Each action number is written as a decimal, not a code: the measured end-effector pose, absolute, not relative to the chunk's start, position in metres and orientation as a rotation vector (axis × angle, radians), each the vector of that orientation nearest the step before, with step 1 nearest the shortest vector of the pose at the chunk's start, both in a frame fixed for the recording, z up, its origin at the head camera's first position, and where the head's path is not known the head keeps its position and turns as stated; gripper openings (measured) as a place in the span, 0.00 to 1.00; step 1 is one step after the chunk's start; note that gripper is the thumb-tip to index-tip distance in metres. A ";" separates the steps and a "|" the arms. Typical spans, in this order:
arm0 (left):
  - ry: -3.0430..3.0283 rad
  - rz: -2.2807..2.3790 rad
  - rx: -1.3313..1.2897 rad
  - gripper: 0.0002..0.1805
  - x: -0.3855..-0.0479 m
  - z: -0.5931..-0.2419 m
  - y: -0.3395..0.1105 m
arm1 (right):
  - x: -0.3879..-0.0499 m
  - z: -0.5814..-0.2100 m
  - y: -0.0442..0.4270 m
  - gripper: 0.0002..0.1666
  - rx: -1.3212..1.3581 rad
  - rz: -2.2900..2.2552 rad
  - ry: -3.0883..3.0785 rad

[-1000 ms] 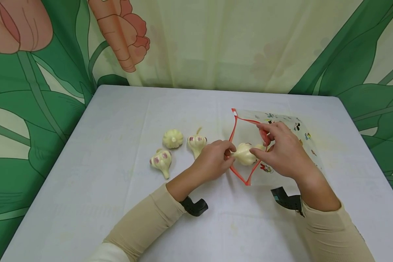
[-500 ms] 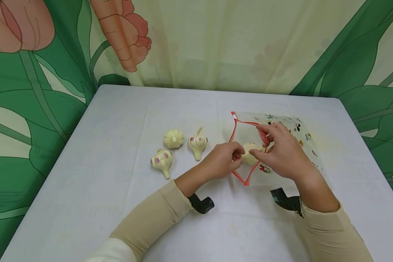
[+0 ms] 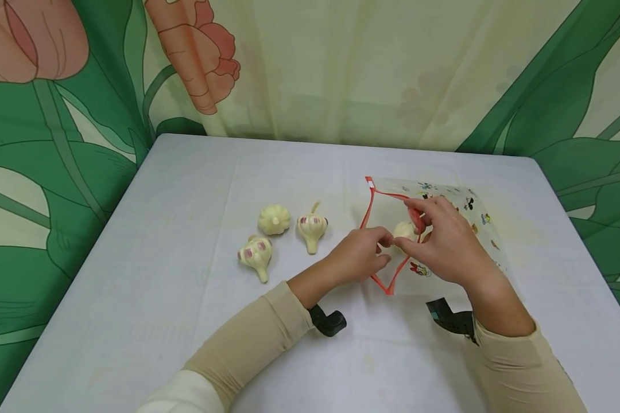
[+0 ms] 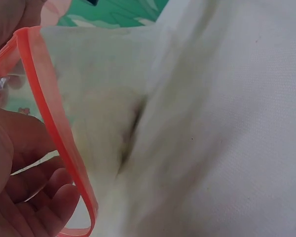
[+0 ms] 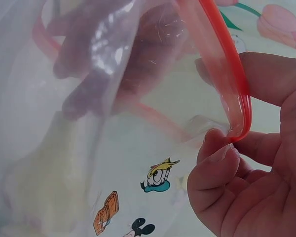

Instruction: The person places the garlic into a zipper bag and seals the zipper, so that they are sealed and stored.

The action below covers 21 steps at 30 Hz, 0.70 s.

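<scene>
A clear zip bag [image 3: 460,192] with red edging and cartoon prints lies on the right, its mouth facing left. My right hand [image 3: 446,244] pinches the red edge [image 5: 241,106] of that mouth between thumb and fingers. Inside the bag is a garlic bulb [image 3: 404,230], blurred through the plastic in the right wrist view. My left hand [image 3: 359,255] reaches into the mouth with thumb and fingers apart. Its fingertips [image 5: 75,101] show through the plastic just above the bulb's stem; whether they touch it is hard to tell.
Left of my left hand, three more garlic bulbs lie on the white-covered table [image 3: 134,287]: a round pale one [image 3: 274,219], a purple-marked one [image 3: 312,230] and another purple-marked one [image 3: 255,255]. Behind hangs a flower-printed curtain [image 3: 341,69].
My left hand has moved right into the bag's mouth, and the garlic bulb has gone deeper inside. Its thumb and fingers have spread apart. My right hand keeps its hold on the edge.
</scene>
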State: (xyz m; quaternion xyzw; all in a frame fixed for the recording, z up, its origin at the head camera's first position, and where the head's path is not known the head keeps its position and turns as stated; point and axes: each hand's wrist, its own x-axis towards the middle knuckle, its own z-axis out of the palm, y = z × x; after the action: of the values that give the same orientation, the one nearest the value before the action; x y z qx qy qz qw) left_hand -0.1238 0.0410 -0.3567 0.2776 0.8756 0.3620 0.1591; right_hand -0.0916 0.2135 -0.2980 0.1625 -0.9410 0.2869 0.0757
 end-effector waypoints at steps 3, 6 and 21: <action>2.517 1.013 0.803 0.18 -0.124 -0.358 0.043 | -0.092 -0.298 0.214 0.32 0.488 0.862 -2.818; 2.516 1.004 0.809 0.20 -0.125 -0.358 0.042 | -0.092 -0.298 0.214 0.33 0.491 0.861 -2.817; 2.563 1.180 0.809 0.21 -0.120 -0.349 0.009 | -0.094 -0.298 0.216 0.35 0.478 0.869 -2.846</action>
State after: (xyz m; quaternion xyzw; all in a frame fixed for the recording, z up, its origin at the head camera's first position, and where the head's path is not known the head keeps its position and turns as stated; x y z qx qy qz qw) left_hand -0.1199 0.0091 -0.3494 0.2741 0.8686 0.3998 0.1031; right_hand -0.0942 0.2159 -0.2984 0.1582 -0.9424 0.2879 0.0638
